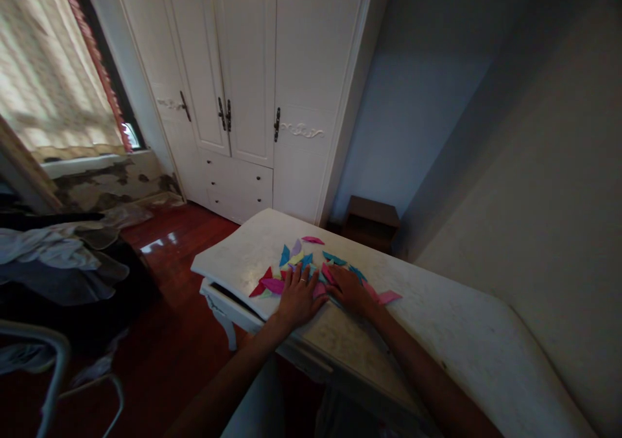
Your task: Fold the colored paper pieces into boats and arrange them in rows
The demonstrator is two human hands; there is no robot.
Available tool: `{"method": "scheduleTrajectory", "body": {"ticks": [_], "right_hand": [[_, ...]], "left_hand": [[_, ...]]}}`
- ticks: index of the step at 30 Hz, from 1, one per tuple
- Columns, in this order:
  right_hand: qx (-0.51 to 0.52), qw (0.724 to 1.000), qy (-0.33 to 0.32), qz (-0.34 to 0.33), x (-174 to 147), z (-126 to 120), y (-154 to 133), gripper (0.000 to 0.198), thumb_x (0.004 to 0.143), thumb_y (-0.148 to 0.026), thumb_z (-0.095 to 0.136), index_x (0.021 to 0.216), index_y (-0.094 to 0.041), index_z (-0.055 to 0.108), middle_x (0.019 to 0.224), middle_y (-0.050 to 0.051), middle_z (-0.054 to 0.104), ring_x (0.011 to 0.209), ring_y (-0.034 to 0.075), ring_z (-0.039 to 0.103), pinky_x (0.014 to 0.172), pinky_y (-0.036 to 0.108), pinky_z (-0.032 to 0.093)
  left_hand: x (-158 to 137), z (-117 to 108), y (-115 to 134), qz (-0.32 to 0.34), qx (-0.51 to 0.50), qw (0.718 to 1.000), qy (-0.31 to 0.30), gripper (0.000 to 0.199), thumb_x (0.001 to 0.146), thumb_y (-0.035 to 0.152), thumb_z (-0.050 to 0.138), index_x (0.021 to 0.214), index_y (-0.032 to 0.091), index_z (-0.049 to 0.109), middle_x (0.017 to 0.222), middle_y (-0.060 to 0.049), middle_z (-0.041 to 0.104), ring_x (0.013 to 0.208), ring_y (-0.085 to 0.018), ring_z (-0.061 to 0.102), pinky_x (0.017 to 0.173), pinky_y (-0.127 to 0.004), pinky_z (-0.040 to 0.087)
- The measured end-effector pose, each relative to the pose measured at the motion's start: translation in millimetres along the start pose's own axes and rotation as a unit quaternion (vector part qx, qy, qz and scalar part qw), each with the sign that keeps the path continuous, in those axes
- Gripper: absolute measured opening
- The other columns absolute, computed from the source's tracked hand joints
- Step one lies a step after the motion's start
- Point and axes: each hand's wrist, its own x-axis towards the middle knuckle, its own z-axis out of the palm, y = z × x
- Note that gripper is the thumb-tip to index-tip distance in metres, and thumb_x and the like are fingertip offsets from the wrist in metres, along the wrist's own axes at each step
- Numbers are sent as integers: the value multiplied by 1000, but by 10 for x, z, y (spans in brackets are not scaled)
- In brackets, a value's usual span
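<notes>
Several folded paper pieces in pink, red, blue, yellow and lilac lie in a loose pile on a white table (350, 341). My left hand (299, 299) rests palm down on the near side of the pile, its fingers spread over the pieces. A ring shows on one finger. Beside it, my right hand (348, 289) lies low over the pile's right part, fingertips at a pink folded paper (327, 273). A magenta folded paper (312, 240) sits apart at the back, and a light pink folded paper (389, 297) lies right of my right hand.
A drawer (233, 299) under the table's left edge stands slightly out. Beyond the table are a white wardrobe (243, 69) and a small brown cabinet (372, 214). Clothes (53, 256) are heaped at left, near a white metal frame (61, 360).
</notes>
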Motion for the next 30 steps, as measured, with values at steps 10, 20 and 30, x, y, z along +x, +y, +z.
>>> {"method": "scheduleTrajectory", "body": {"ticks": [10,20,30], "right_hand": [[-1,993,57,100,-425,-189,244,58,91,-43,47,139,-10,43,132,20,56,118,30,55,100,45,44],[120,970,140,161,-302,29,218,51,89,-32,41,136,-15,48,126,15,60,115,26,57,98,47,47],[76,982,103,140,-140,-22,-126,36,90,-35,50,119,-17,59,118,13,64,112,27,57,98,43,45]], "left_hand": [[-26,35,-77,-32,-15,999,36,54,90,42,50,135,12,47,133,-18,56,133,-35,41,110,-56,29],[-69,-59,-72,42,-31,998,20,58,90,51,48,137,16,46,143,-19,46,140,-35,29,111,-60,23],[-71,-101,-39,88,-53,995,-5,39,93,46,47,120,21,59,137,-13,54,140,-33,31,111,-62,22]]}}
